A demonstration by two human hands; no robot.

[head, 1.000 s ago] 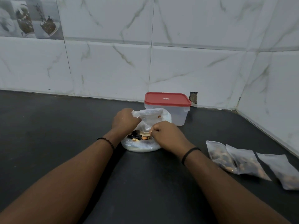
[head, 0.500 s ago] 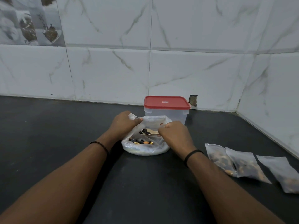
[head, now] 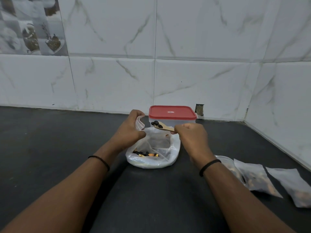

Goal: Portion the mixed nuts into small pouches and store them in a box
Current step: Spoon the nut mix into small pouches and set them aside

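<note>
A large clear plastic bag [head: 170,157] of mixed nuts [head: 146,154] sits on the black counter in front of me. My left hand [head: 129,130] holds a small clear pouch [head: 140,123] upright by its mouth, just above the bag's left rim. My right hand [head: 191,138] grips a wooden spoon [head: 164,127] loaded with dark nuts, raised above the bag and pointing left toward the pouch. Behind them stands a clear box with a red lid [head: 172,112], closed. Three filled pouches [head: 255,179] lie flat at the right.
The black counter [head: 50,148] runs back to a white marble-tiled wall and meets a side wall in the right corner. A small dark hole [head: 200,109] shows in the wall beside the box.
My right hand has lifted the spoon with nuts up out of the big bag. My left hand has risen too, bringing the small pouch up beside the spoon.
</note>
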